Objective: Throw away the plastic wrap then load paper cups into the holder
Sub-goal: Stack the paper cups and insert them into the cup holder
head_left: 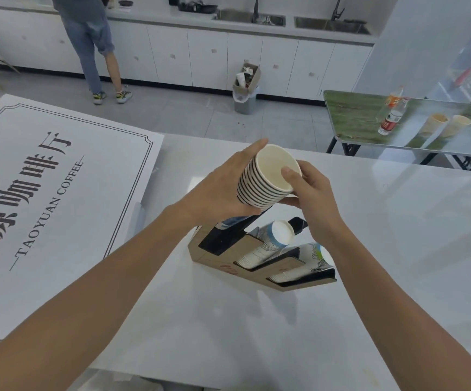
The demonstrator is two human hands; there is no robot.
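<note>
A stack of white paper cups with dark rims (265, 182) is tilted, mouth toward me, just above the left slot of a cardboard-and-black cup holder (223, 256) on the white counter. My left hand (223, 190) wraps the stack from the left. On the right, my right hand (309, 187) steadies it, thumb on the top cup's rim. The holder's middle slot carries a stack of blue-printed cups (268, 244), and its right slot another stack (304, 266). No plastic wrap is visible on the stack.
A large white coffee sign board (45, 193) lies on the counter at left. A full grey bin (245, 94) stands by the cabinets. A person (93, 43) stands at the far counter. A green folding table (398, 119) at right bears bottles and cups.
</note>
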